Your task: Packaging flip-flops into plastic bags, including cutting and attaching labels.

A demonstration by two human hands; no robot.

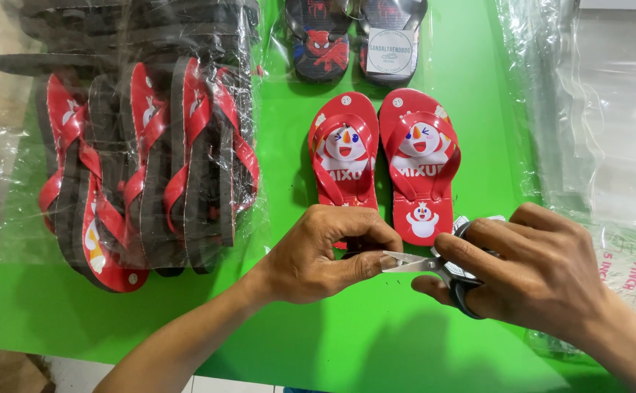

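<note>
The pair of small red rubber flip-flops (pixel 383 156) lies heels-toward-me on the green table (pixel 347 342), just beyond the left hand (pixel 325 255) pinching near the left heel, while the right hand (pixel 529 273) grips small scissors (pixel 434 266) beside it.

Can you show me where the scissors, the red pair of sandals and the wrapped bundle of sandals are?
scissors (pixel 412 263): head view, on the metal blades.
red pair of sandals (pixel 420 164): head view, on the right-hand sandal's strap.
wrapped bundle of sandals (pixel 150 167): head view, on its plastic-covered middle.
</note>
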